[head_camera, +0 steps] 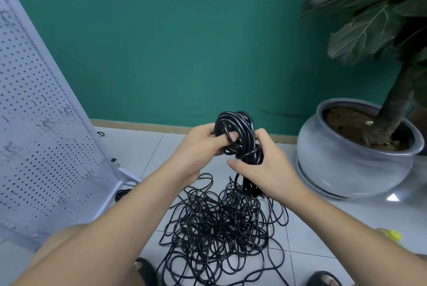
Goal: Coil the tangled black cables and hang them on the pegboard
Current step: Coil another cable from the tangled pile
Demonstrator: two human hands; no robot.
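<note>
Above the tangled cables [221, 223] lying on the tiled floor [150, 147], the left hand [198, 145] is gripping the upper loops of a coiled bundle [235, 124] with curled fingers [219, 141], while the right hand [263, 170] is clasping the bundle's wrapped middle; the pegboard [34, 135] is standing at far left.

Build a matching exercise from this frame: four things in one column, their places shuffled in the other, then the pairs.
1 coiled cable
2 tangled cables
3 pegboard
4 plant pot

A floor, far right
B gripped by left hand and right hand
C far left
D floor tiles, below the hands

Pairs: 1-B, 2-D, 3-C, 4-A
</note>
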